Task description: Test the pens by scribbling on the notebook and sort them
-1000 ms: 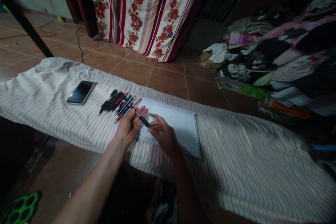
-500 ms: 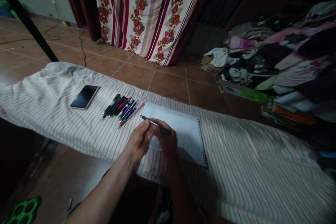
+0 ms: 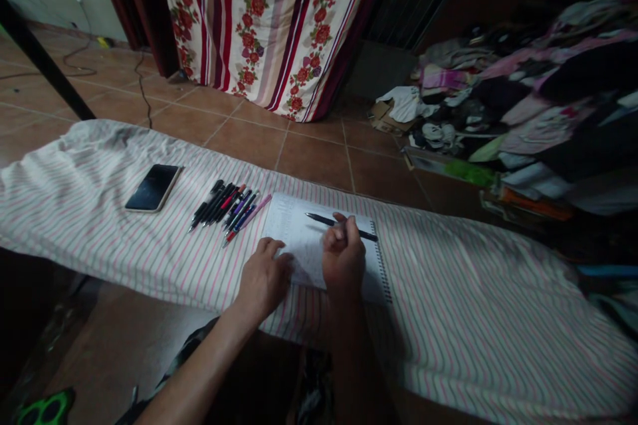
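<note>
The grip of the right hand (image 3: 345,255) has a black pen (image 3: 320,218) over the notebook (image 3: 302,229). The left hand (image 3: 264,275) — loose — is at the notebook's near left corner.

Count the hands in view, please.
2: the left hand at the left edge of the spiral notebook, the right hand holding a black pen over it.

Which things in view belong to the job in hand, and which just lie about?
In use, seemingly:
slim black pen, in the right hand
white spiral-bound paper notebook
multicoloured slim pens, probably

Lying about:
flat rectangular dark-screened phone
heaped multicoloured cloth garments
</note>
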Tool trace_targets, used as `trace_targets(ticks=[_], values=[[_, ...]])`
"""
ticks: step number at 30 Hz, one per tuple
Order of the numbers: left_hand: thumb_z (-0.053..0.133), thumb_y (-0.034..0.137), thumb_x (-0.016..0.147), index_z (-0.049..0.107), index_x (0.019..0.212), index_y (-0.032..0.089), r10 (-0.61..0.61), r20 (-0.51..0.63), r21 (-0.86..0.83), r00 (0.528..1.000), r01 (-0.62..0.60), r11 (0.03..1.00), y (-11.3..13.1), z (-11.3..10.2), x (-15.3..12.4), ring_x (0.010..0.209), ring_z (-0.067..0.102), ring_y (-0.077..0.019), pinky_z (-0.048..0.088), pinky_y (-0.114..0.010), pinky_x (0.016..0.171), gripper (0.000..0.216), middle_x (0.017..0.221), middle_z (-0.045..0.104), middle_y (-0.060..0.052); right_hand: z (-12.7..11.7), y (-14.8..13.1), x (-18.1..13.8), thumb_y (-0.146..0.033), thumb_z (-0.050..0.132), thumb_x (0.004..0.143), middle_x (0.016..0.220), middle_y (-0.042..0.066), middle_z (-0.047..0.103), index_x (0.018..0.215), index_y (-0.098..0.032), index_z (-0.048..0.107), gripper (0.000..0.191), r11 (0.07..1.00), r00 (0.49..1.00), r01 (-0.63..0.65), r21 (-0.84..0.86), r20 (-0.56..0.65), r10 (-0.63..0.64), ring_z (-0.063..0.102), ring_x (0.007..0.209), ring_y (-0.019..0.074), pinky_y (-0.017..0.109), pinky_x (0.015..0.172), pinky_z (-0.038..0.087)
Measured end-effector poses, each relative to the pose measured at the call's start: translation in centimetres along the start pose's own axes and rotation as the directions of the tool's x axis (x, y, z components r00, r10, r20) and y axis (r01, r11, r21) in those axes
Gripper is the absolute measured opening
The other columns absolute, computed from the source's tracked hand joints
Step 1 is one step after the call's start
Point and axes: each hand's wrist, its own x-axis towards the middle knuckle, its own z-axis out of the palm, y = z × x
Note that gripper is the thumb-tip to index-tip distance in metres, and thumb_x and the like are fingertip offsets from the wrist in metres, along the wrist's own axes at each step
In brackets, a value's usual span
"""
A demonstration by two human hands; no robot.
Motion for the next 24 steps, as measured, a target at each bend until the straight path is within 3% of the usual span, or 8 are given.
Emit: trace_targets(ticks=[3,7,11,16,20,24], values=[[0.046,0.014,0.08,0.061,0.094,0.018,-0.004,0.075,0.184,0.997,-0.01,0.983,0.2,-0.2,-0.4,0.111,0.039,-0.0269,0.045,-0.039,0.084,0.021,0.113,0.053,-0.011,1.0,0.0,-0.3,-0.048,0.052,0.077,0.055,-0.005,0.051,0.088,-0.016,0.059,0.035,0.969,0.99,-0.139,0.206,0.005,0.141,0.047,0.047,0.0069,0.02,0.045,0.036],[0.043,0.013,0.081,0.057,0.096,0.016,-0.07,0.169,0.296,0.983,0.017,0.955,0.9,-0.3,-1.0,0.104,0.043,-0.0272,0.047,-0.038,0.076,0.021,0.104,0.053,-0.012,2.3,0.9,-1.1,-0.052,0.053,0.076,0.077,0.005,0.068,0.101,-0.016,0.059,0.045,0.981,0.981,-0.172,0.093,0.103,0.163,0.063,0.069,0.0136,0.025,0.06,0.048],[0.045,0.019,0.082,0.055,0.098,0.017,-0.098,0.186,0.295,0.978,0.039,0.955,1.5,0.1,-1.6,0.099,0.045,-0.0254,0.046,-0.038,0.077,0.018,0.102,0.053,-0.01,2.6,2.6,-1.2,-0.048,0.06,0.072,0.078,0.004,0.067,0.096,-0.016,0.06,0.041,0.992,0.976,-0.129,-0.011,0.175,0.129,0.063,0.07,0.0136,0.026,0.065,0.049],[0.045,0.021,0.084,0.052,0.103,0.017,-0.085,0.159,0.328,0.984,0.028,0.944,1.3,0.5,-2.1,0.099,0.044,-0.0251,0.044,-0.039,0.079,0.021,0.107,0.051,-0.009,2.3,4.3,-0.6,-0.035,0.069,0.064,0.057,-0.006,0.055,0.081,-0.017,0.055,0.028,0.986,0.987,0.006,-0.166,0.162,0.021,0.051,0.052,0.0077,0.02,0.052,0.041],[0.039,0.016,0.085,0.054,0.096,0.017,-0.086,0.152,0.329,0.985,0.031,0.944,1.0,0.4,-1.8,0.095,0.045,-0.0247,0.044,-0.038,0.077,0.019,0.102,0.053,-0.008,2.1,5.4,-0.3,-0.039,0.065,0.066,0.052,-0.007,0.052,0.078,-0.019,0.051,0.027,0.946,0.987,0.043,-0.323,0.162,0.011,0.049,0.047,0.009,0.02,0.047,0.038],[0.037,0.015,0.086,0.055,0.091,0.017,-0.076,0.148,0.305,0.986,0.028,0.952,0.7,0.5,-1.3,0.097,0.045,-0.0234,0.045,-0.036,0.079,0.019,0.098,0.053,-0.007,1.9,6.3,-0.3,-0.045,0.057,0.071,0.053,-0.003,0.059,0.083,-0.017,0.06,0.03,0.891,0.978,0.084,-0.446,0.209,0.012,0.055,0.049,0.0123,0.023,0.048,0.042]])
